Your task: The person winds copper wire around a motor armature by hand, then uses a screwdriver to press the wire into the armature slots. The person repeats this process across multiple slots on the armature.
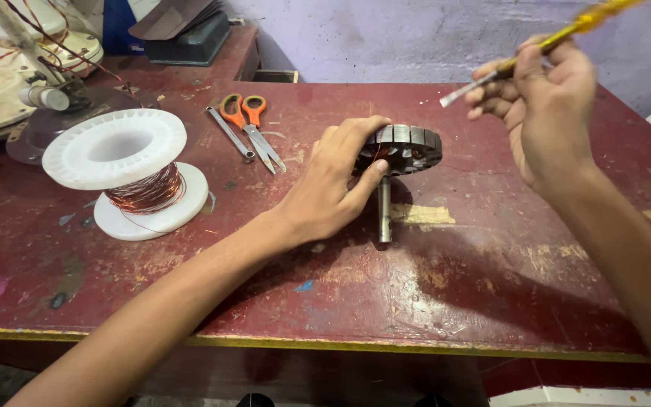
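Head view: left hand [329, 185] gripping round slotted metal stator [404, 147], right hand [548, 105] clasping yellow-handled screwdriver [536, 47], white copper-wire spool [133, 169] and orange scissors [254, 128] nearby.

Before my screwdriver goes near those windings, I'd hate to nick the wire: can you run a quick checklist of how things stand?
1. Stator core steadied: ok, the left hand grips its rim, thumb near the shaft.
2. Screwdriver in hand: ok, the right hand holds it raised, blade tip off the core.
3. Shaft supported: ok, its end rests on the red table.
4. Scissors out of the way: ok, they lie apart, left of the core.
5. Copper wire spool clear of the hands: ok, standing further left.
6. Winding condition: cannot tell, the left hand covers much of it.
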